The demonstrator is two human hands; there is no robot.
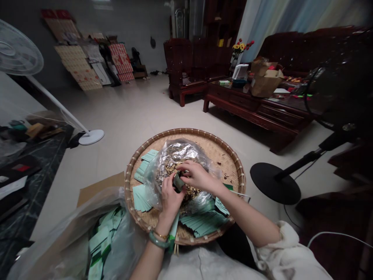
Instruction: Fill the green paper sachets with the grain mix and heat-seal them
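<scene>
My left hand (172, 196) is closed around a small dark green packet (178, 182), held over the middle of a round woven bamboo tray (233, 155). Beside it, the fingers of my right hand (196, 175) are bent together at the packet's upper edge; what they pinch is hidden. Beneath both hands lies an open clear plastic bag (182, 146) with a loose dark and yellowish dry mix (192, 192) in it. Fanned stacks of light green packets (204, 219) rest on the tray's near side, and more green packets (142, 197) lie along its left side.
At the lower left, a large clear plastic bag (68, 233) contains many green packets, next to a cardboard sheet (100, 188). A white fan's base (91, 137) stands left, a black fan's base (275, 183) right. Behind is a dark wooden table (241, 102) with a paper bag (265, 81).
</scene>
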